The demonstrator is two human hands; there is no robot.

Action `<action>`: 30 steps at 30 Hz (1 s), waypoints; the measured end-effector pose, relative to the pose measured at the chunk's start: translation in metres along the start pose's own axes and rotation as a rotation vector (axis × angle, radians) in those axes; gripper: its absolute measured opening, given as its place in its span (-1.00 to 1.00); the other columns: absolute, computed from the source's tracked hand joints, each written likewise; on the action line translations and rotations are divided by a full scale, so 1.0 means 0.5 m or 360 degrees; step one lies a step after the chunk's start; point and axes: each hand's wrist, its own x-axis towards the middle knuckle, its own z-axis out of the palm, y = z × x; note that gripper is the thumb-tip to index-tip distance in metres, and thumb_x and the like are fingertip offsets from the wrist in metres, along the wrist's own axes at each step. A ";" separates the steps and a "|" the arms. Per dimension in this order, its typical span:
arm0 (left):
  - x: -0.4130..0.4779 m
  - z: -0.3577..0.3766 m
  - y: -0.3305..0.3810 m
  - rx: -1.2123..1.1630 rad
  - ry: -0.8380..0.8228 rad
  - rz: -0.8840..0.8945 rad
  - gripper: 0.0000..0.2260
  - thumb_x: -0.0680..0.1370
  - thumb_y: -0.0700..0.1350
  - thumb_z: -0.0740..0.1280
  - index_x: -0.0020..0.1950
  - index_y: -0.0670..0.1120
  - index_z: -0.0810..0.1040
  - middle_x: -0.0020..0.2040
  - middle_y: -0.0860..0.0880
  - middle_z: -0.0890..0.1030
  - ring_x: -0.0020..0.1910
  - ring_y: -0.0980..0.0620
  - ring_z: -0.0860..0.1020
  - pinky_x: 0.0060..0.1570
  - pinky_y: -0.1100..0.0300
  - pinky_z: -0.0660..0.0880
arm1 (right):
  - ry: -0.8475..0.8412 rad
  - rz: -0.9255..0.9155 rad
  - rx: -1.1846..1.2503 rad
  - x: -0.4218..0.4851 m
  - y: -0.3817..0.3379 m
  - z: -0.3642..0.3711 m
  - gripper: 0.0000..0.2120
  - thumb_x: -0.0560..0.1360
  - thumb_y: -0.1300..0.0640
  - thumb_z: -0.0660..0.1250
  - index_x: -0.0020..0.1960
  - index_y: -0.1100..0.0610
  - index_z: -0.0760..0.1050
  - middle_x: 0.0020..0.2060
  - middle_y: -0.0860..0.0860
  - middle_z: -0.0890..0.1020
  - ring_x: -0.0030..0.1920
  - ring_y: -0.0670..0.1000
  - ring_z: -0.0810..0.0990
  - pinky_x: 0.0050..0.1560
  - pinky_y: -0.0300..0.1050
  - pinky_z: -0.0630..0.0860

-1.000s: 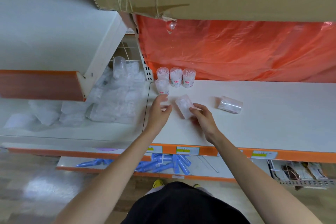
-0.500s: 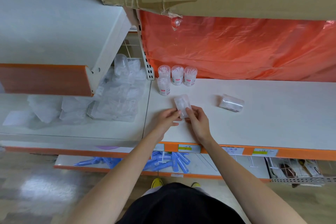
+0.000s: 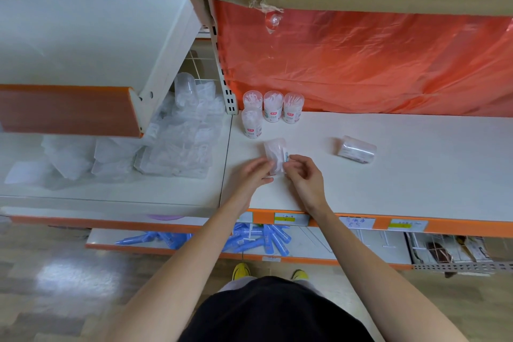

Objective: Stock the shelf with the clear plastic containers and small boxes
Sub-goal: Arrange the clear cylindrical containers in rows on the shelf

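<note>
Clear plastic container (image 3: 273,150) in the grasp of left hand (image 3: 252,175) and right hand (image 3: 306,179)

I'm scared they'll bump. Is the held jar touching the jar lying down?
Apart. The head view shows bare shelf between the held jar and the jar lying down, farther right.

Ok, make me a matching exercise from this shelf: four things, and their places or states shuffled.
1 red-labelled clear plastic cylinders
2 lone clear plastic cylinder
3 blue plastic tubes
4 right hand

a on the lower shelf
b pinching a small clear plastic container
c lying on its side
d standing at the white shelf's back left corner

Pairs: 1-d, 2-c, 3-a, 4-b
</note>
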 end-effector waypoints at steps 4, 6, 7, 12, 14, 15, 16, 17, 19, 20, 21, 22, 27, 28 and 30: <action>-0.006 0.003 0.003 0.0038 -0.0043 0.0050 -0.91 0.58 -0.10 0.35 0.07 -0.01 0.61 -0.03 0.04 0.69 0.01 0.09 0.63 0.04 0.19 0.56 | -0.0032 -0.0008 0.0032 0.000 -0.002 0.003 -0.77 0.47 0.18 0.49 0.10 0.16 0.57 -0.12 0.00 0.69 -0.13 -0.14 0.65 -0.04 -0.32 0.53; -0.006 0.004 0.002 0.0063 -0.0063 0.0054 -0.90 0.59 -0.11 0.34 0.07 0.00 0.61 -0.04 0.05 0.69 0.02 0.11 0.62 0.04 0.20 0.56 | -0.0030 -0.0011 0.0025 0.002 0.002 0.002 -0.81 0.49 0.15 0.48 0.08 0.12 0.59 -0.11 -0.02 0.69 -0.08 -0.09 0.65 0.02 -0.21 0.57; -0.004 0.003 0.003 0.0069 -0.0077 0.0048 -0.90 0.60 -0.11 0.33 0.07 0.00 0.61 -0.03 0.05 0.69 0.03 0.11 0.62 0.06 0.20 0.56 | -0.0032 -0.0015 0.0023 0.005 0.006 0.000 -0.84 0.51 0.13 0.45 0.08 0.10 0.60 -0.09 -0.03 0.70 -0.05 -0.05 0.65 0.06 -0.12 0.58; 0.006 -0.013 0.002 -0.0043 -0.0146 -0.0009 -0.74 0.58 -0.18 0.34 0.27 -0.10 0.54 0.16 -0.09 0.64 0.16 -0.01 0.61 0.13 0.19 0.55 | -0.0031 -0.0005 -0.0002 0.011 0.019 -0.008 -0.85 0.57 0.22 0.33 0.08 0.07 0.62 -0.03 -0.03 0.70 0.04 0.08 0.64 0.15 0.09 0.58; 0.010 -0.015 0.002 -0.0110 -0.0096 -0.0027 -0.68 0.57 -0.21 0.35 0.32 -0.17 0.49 0.22 -0.16 0.60 0.19 -0.10 0.59 0.14 0.15 0.56 | -0.0027 -0.0005 -0.0009 0.010 0.017 -0.007 -0.85 0.57 0.23 0.34 0.09 0.06 0.61 -0.04 -0.01 0.70 -0.02 0.01 0.64 0.10 -0.02 0.59; 0.011 -0.015 0.002 -0.0133 -0.0080 -0.0036 -0.71 0.57 -0.22 0.35 0.30 -0.18 0.50 0.22 -0.19 0.59 0.19 -0.12 0.59 0.14 0.14 0.56 | -0.0033 0.0001 -0.0004 0.008 0.014 -0.005 -0.85 0.56 0.22 0.36 0.10 0.07 0.60 -0.05 -0.01 0.70 -0.07 -0.05 0.63 0.06 -0.11 0.58; 0.012 -0.014 0.002 -0.0148 -0.0072 -0.0048 -0.75 0.57 -0.23 0.34 0.26 -0.18 0.51 0.21 -0.21 0.59 0.18 -0.12 0.59 0.15 0.13 0.56 | -0.0044 0.0000 -0.0003 0.007 0.012 -0.004 -0.84 0.55 0.20 0.38 0.11 0.07 0.60 -0.07 -0.01 0.70 -0.10 -0.10 0.62 0.03 -0.19 0.56; 0.013 -0.013 0.002 -0.0166 -0.0068 -0.0064 -0.77 0.58 -0.23 0.32 0.24 -0.18 0.52 0.20 -0.23 0.59 0.17 -0.12 0.59 0.17 0.12 0.55 | -0.0061 -0.0004 -0.0007 0.006 0.010 -0.002 -0.83 0.54 0.18 0.41 0.13 0.06 0.60 -0.08 0.00 0.69 -0.12 -0.13 0.60 0.01 -0.24 0.54; 0.010 -0.011 0.007 -0.0184 -0.0086 -0.0088 -0.77 0.61 -0.19 0.29 0.25 -0.20 0.51 0.18 -0.23 0.60 0.15 -0.10 0.60 0.23 0.09 0.51 | -0.0109 -0.0012 -0.0035 0.006 0.010 0.000 -0.80 0.52 0.13 0.44 0.14 0.03 0.60 -0.09 0.03 0.70 -0.10 -0.12 0.62 0.02 -0.28 0.54; 0.007 -0.010 0.009 -0.0173 -0.0108 -0.0085 -0.75 0.62 -0.16 0.27 0.27 -0.21 0.50 0.16 -0.20 0.62 0.15 -0.07 0.61 0.26 0.09 0.50 | -0.0124 -0.0020 -0.0055 0.007 0.011 0.001 -0.78 0.50 0.11 0.46 0.15 0.03 0.59 -0.09 0.02 0.70 -0.08 -0.10 0.63 0.03 -0.28 0.54; 0.003 -0.008 0.010 -0.0155 -0.0127 -0.0072 -0.75 0.63 -0.13 0.26 0.28 -0.20 0.50 0.14 -0.16 0.64 0.14 -0.05 0.61 0.26 0.10 0.49 | -0.0130 -0.0032 -0.0077 0.008 0.012 0.002 -0.76 0.49 0.09 0.47 0.15 0.03 0.59 -0.09 0.01 0.70 -0.07 -0.09 0.64 0.04 -0.28 0.55; 0.000 -0.007 0.011 -0.0125 -0.0138 -0.0050 -0.75 0.63 -0.11 0.26 0.27 -0.18 0.52 0.12 -0.13 0.65 0.12 -0.01 0.62 0.24 0.12 0.50 | -0.0129 -0.0042 -0.0097 0.009 0.013 0.002 -0.74 0.48 0.07 0.48 0.16 0.04 0.59 -0.09 0.00 0.70 -0.06 -0.07 0.65 0.05 -0.27 0.55; -0.004 -0.001 0.008 -0.0017 -0.0103 0.0009 -0.77 0.59 -0.12 0.33 0.23 -0.15 0.57 0.11 -0.11 0.65 0.04 0.06 0.62 0.18 0.16 0.54 | -0.0148 -0.0020 -0.0027 0.012 0.017 -0.004 -0.76 0.49 0.07 0.47 0.15 -0.01 0.60 -0.10 0.03 0.70 -0.03 -0.01 0.65 0.09 -0.16 0.56; -0.003 -0.002 0.008 -0.0045 -0.0099 -0.0006 -0.78 0.59 -0.12 0.33 0.21 -0.14 0.57 0.09 -0.10 0.66 0.05 0.05 0.62 0.18 0.16 0.53 | -0.0164 -0.0027 -0.0022 0.012 0.018 -0.006 -0.75 0.49 0.09 0.46 0.17 -0.02 0.60 -0.09 0.03 0.71 -0.01 0.01 0.65 0.11 -0.14 0.56; 0.000 -0.006 0.008 -0.0123 -0.0114 -0.0032 -0.80 0.60 -0.13 0.32 0.20 -0.13 0.56 0.10 -0.10 0.67 0.10 0.01 0.63 0.19 0.16 0.53 | -0.0190 -0.0059 -0.0039 0.014 0.020 -0.008 -0.70 0.49 0.13 0.45 0.22 0.01 0.59 -0.09 0.03 0.71 0.00 0.06 0.66 0.11 -0.10 0.57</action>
